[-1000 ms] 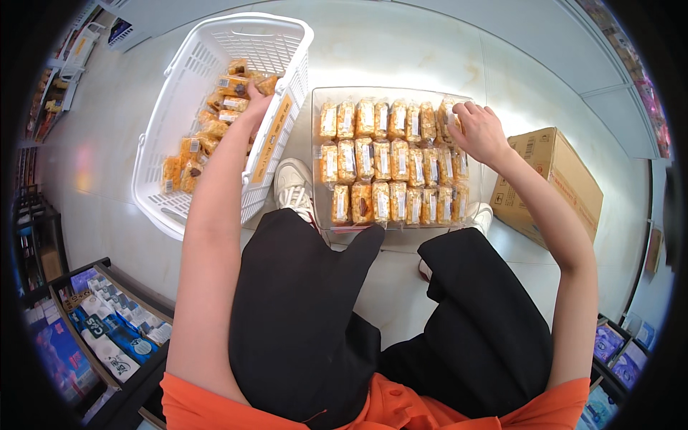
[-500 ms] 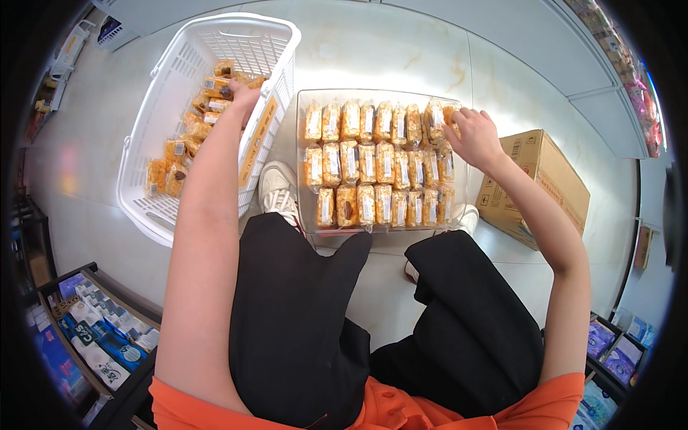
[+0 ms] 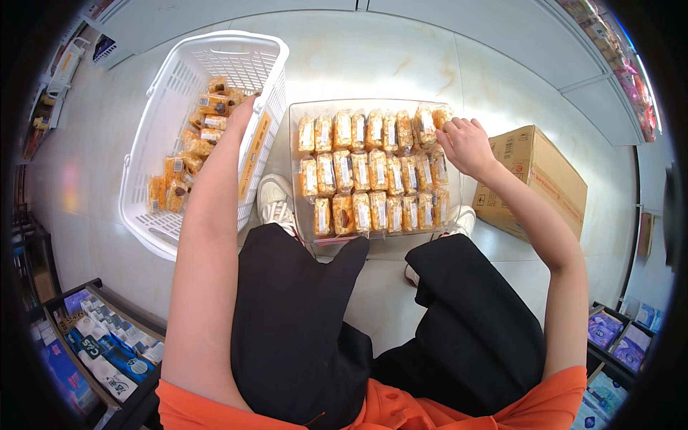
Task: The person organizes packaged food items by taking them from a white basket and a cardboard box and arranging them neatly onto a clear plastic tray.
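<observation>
Here, left hand (image 3: 242,113) grips basket (image 3: 172,236) packets (image 3: 208,115) — right hand (image 3: 466,143) pinches tray (image 3: 373,247) snack (image 3: 438,115)

The white basket (image 3: 188,136) is hard plastic lattice, kinda matt. The tray (image 3: 301,118) next to it is clear plastic, smooth and see-through. Snack packs (image 3: 362,172) are all in glossy transparent film that catches the light. The box (image 3: 534,179) is plain brown cardboard, matt, with tape on it. Floor (image 3: 401,61) looks like polished stone or tile, super shiny with glare. The trousers (image 3: 301,315) are matt black cloth, the top (image 3: 401,412) orange fabric. The shoes (image 3: 276,201) look like white mesh, though it's hard to tell from here.
</observation>
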Tool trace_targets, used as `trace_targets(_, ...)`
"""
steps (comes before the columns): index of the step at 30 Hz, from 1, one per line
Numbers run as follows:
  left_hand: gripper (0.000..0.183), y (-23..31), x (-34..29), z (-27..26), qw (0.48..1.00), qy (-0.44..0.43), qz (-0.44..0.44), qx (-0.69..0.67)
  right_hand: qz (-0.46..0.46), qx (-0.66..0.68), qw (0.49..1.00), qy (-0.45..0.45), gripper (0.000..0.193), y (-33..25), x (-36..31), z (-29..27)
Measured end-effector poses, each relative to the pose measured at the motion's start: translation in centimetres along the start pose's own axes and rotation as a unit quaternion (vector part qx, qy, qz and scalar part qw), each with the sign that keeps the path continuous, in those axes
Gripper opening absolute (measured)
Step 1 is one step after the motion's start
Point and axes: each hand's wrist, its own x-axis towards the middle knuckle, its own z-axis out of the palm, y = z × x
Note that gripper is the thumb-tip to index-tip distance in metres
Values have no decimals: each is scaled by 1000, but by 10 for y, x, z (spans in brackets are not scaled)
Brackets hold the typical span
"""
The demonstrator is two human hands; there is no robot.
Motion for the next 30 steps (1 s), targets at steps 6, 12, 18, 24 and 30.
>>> trace_targets(6, 34, 83, -54, -5, 974, 195, 29, 109, 28, 2, 1000, -14, 28, 3, -10, -14)
trace_targets(12, 41, 194, -110, -47, 891, 416, 128, -128, 29, 110, 991, 71, 30, -10, 18, -60)
trace_targets(18, 38, 269, -188, 18, 970, 77, 177, -146, -51, 214, 967, 128, 60, -79, 57, -103)
trace_targets(24, 32, 252, -200, 81, 944, -141, 55, -294, 66, 379, 921, -63, 59, -88, 51, -83)
trace_targets(30, 28, 257, -191, 60, 954, -73, 115, -265, 175, 411, 893, -55, 49, -58, 45, -42)
